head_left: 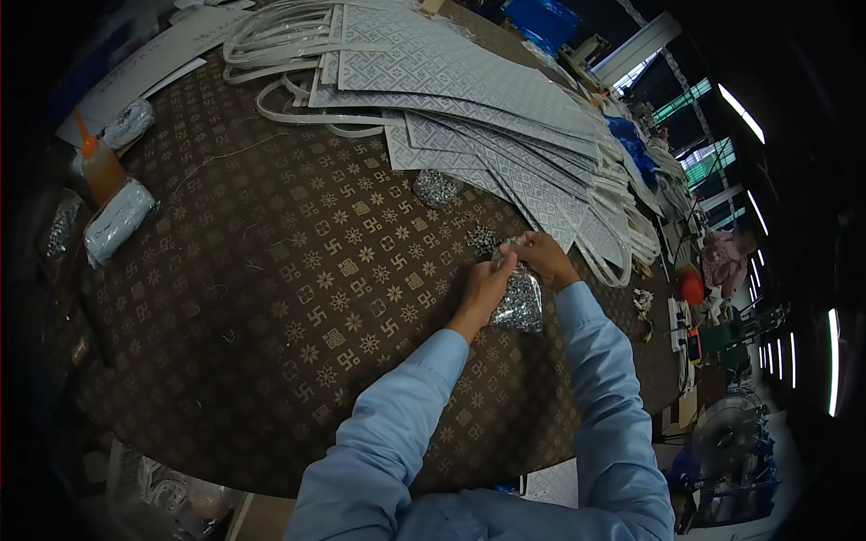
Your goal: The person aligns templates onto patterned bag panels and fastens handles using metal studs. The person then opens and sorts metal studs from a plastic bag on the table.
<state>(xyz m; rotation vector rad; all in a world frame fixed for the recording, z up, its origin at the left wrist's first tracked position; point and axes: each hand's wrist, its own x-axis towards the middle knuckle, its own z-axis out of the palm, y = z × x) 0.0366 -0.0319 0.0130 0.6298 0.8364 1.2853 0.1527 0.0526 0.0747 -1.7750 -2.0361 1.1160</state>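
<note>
Both hands meet at the top of a clear plastic bag (pixel 520 305) filled with small shiny metal pieces. My left hand (pixel 488 283) has its fingers closed on the bag's left upper side, thumb on top. My right hand (pixel 547 258) pinches the bag's upper edge from the right. Just beyond the hands lies a small pile of loose metal pieces (pixel 483 238) on the patterned brown cloth. Farther back stands a small clear container (pixel 435 188) that also holds metal pieces, near the edge of the stacked patterned panels.
Fanned white-and-grey panels with strap handles (pixel 469 77) cover the far side of the table (pixel 298 307). At the left are a bottle with an orange nozzle (pixel 101 167) and plastic-wrapped bundles (pixel 119 222). A fan (pixel 722 442) stands at the lower right. A person in pink (pixel 722 257) is at the right.
</note>
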